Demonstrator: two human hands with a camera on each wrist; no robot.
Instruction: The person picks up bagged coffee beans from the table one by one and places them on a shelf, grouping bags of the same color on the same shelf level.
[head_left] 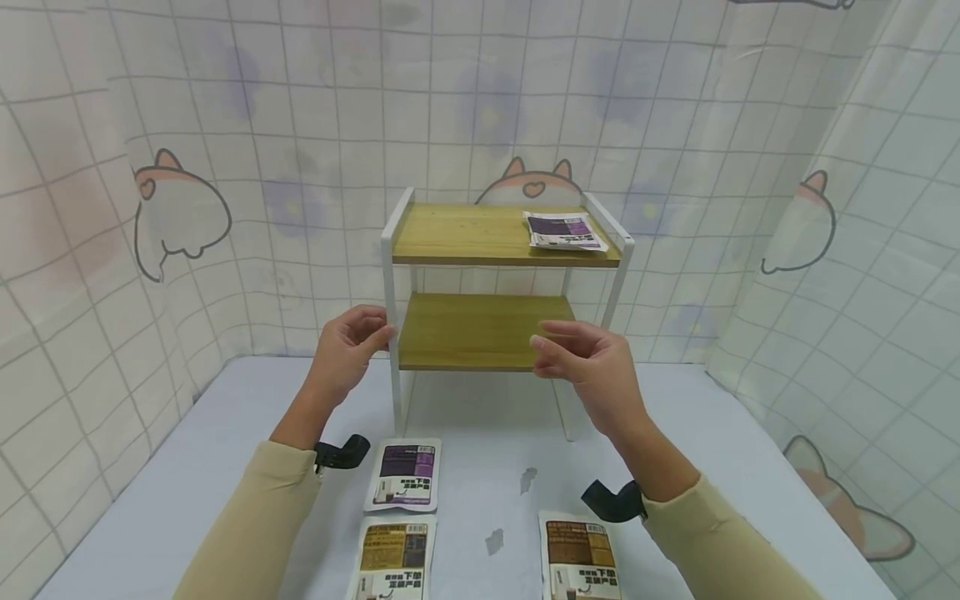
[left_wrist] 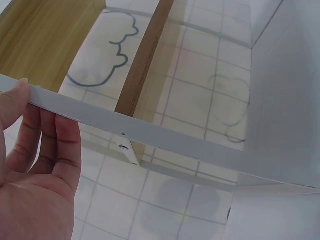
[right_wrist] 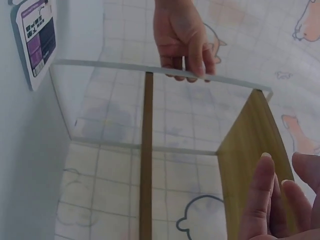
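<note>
A small two-tier shelf (head_left: 457,233) with wooden boards and a white frame stands on the table. My left hand (head_left: 347,346) holds its left front post (left_wrist: 175,137) between thumb and fingers, at a height between the two boards. In front of the lower board (head_left: 472,333), towards its right end, my right hand (head_left: 588,367) hovers with bent fingers and nothing in it. The right wrist view shows its thumb and fingertips apart. On the top board's right side lie flat purple-and-white packets (head_left: 562,232), slightly overlapping.
A purple packet (head_left: 405,475) lies on the table below the shelf's left side, with a brown-and-gold packet (head_left: 393,554) nearer me. Another brown packet (head_left: 579,554) lies to the right. Grey patches (head_left: 495,542) mark the tabletop (head_left: 675,483). Grid-patterned cloth (head_left: 315,108) hangs behind and beside.
</note>
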